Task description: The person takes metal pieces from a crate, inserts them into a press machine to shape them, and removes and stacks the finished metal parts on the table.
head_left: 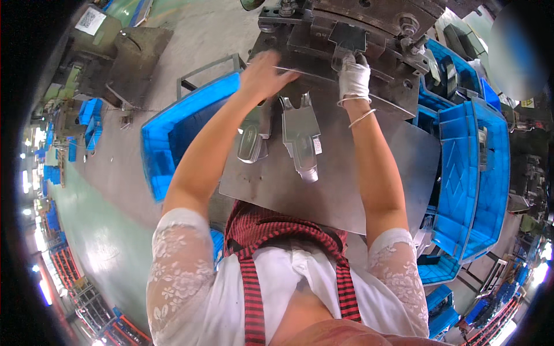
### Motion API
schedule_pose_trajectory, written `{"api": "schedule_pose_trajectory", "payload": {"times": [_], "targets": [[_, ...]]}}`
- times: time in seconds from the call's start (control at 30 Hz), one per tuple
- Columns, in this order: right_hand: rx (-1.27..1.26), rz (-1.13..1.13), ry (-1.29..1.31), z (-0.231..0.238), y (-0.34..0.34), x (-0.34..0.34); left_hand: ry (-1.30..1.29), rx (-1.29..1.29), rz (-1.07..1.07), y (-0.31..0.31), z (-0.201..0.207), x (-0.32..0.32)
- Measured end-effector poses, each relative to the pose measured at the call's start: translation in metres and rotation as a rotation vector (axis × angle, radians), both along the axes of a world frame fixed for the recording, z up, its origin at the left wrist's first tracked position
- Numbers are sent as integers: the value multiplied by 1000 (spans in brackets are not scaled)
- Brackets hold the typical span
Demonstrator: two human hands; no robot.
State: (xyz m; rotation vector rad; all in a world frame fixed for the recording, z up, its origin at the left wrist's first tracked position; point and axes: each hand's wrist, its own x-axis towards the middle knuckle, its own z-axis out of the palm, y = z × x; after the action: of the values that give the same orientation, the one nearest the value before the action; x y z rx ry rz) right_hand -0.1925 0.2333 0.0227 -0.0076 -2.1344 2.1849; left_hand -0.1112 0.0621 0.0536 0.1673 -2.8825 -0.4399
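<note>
My right hand, in a white glove, is at the press die, its fingertips pinching the near end of a flat sheet-metal part that lies in the die. My left hand is bare and slightly blurred; its fingers are apart over the die's near left edge, with nothing visible in them. On the metal table below my hands lies a stack of flat metal blanks with forked far ends. Left of it, partly under my left forearm, sit formed metal parts with a raised oval.
A blue bin stands left of the table, beside a dark metal frame. More blue bins line the right side, some holding metal parts. Large bolts stick up from the die's right side. Another machine stands at far left.
</note>
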Motion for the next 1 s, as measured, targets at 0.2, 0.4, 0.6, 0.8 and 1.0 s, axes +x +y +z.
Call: {"api": "schedule_pose_trajectory", "payload": {"times": [0.2,0.4,0.6,0.8,1.0], "targets": [[326,8,164,10,-2,-5,-561,142,148,-71,-30,122],[366,-17,266,5,10,5,-229,730,298,-61,1,116],[509,367,250,-14,40,136,-104,1398,101,6,33,72],[802,102,776,6,60,100,-133,1486,-108,67,18,-14],[-302,84,-113,32,2,38,-27,1226,70,51,1,-86]]}}
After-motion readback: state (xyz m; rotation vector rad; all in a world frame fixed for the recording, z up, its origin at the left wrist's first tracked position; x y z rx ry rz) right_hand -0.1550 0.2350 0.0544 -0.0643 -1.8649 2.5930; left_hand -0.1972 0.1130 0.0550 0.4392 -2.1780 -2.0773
